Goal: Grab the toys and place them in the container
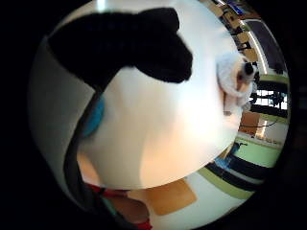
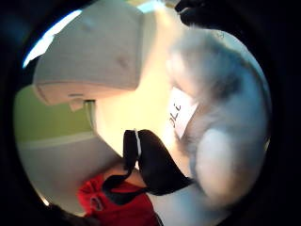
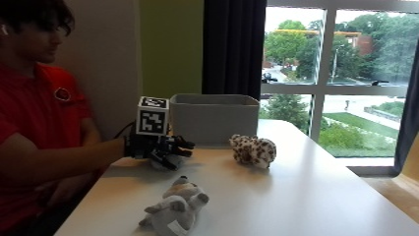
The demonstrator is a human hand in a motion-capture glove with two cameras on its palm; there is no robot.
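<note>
Beside the grey container (image 3: 215, 118), gloved hand (image 3: 160, 147) gripping a grey plush toy (image 2: 221, 117), tag unreadable.

White table (image 3: 314, 196), dark curtain (image 3: 234, 49), window (image 3: 340, 73) with trees beyond.

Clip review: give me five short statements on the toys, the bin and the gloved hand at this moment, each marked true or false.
1. The gloved hand grips a grey plush toy. True.
2. The spotted toy lies inside the bin. False: it sits on the table in front of the bin.
3. A grey and white toy lies on the table near its front edge. True.
4. The bin is red. False: it is grey.
5. The gloved hand is over the bin. False: it is beside the bin, low over the table.
</note>
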